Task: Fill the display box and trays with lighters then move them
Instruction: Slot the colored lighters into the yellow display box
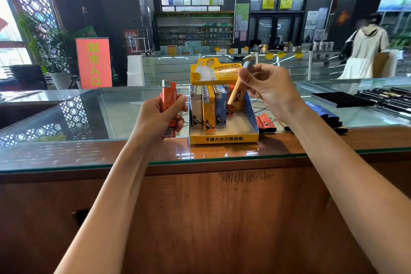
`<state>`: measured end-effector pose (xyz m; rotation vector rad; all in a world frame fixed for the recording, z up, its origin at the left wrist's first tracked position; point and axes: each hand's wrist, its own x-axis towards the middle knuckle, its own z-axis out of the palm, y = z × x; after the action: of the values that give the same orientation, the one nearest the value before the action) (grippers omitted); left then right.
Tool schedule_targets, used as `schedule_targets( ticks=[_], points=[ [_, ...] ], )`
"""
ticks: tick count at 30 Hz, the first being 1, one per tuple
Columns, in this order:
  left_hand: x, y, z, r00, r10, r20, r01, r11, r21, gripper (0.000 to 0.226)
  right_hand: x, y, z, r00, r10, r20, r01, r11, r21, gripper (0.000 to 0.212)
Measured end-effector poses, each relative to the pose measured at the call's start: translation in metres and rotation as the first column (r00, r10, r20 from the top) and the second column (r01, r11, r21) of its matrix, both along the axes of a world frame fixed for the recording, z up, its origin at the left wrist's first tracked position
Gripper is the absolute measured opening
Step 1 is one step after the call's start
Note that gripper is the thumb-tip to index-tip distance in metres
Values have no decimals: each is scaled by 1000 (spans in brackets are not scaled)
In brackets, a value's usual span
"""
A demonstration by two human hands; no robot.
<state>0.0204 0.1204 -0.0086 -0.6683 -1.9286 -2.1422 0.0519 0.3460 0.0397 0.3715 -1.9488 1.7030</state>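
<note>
The yellow cardboard display box sits on the glass countertop. Its left rows are packed with upright lighters and its right side is bare. The right hand pinches a tan plastic lighter near its top, tilted over the box's 1 o'clock corner, probably to slot it in base-first. At the box's 9 o'clock the left hand grips orange plastic lighters upright, seemingly as ready supply. Loose orange lighters lie at 3 o'clock.

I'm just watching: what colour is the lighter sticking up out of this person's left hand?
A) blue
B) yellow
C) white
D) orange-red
D: the left hand grips an orange-red lighter with a silver top; the yellow lighter is in the right hand, tilted over the display box.
</note>
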Motion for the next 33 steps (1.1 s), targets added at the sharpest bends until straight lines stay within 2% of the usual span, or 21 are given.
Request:
schedule_targets(
  ticks=[3,6,10,13,16,21,24,28,33],
  points=[
    [-6,-3,-4,998,16,67,-18,1000,23,29,-5,-2,-8,999,-46,-25,48,994,101,26],
    [-9,-4,-5,994,-28,108,19,997,76,42,-8,-7,-17,999,26,-24,-22,984,174,13],
    [-10,-4,-3,977,-87,194,53,983,173,27,-10,-12,-22,1000,23,-8,-21,969,246,24],
    [-6,-3,-2,959,-158,233,96,962,257,16,-12,-6,-21,1000,21,-19,-15,969,246,18],
    [-3,-1,-2,972,-113,207,73,978,193,19,-14,5,-17,999,-30,-35,38,962,272,14],
    [7,2,1,992,-61,109,58,998,35,31,-32,23,-11,967,-232,-103,254,888,384,21],
    [12,4,4,991,-60,119,56,998,34,31,-42,27,-10,942,-306,-138,335,835,437,27],
    [13,4,3,991,-63,118,58,997,44,31,-51,25,-15,922,-356,-153,381,759,528,24],
    [11,4,1,990,-83,110,77,995,58,35,-54,22,-18,904,-380,-198,425,745,514,25]
  ],
)
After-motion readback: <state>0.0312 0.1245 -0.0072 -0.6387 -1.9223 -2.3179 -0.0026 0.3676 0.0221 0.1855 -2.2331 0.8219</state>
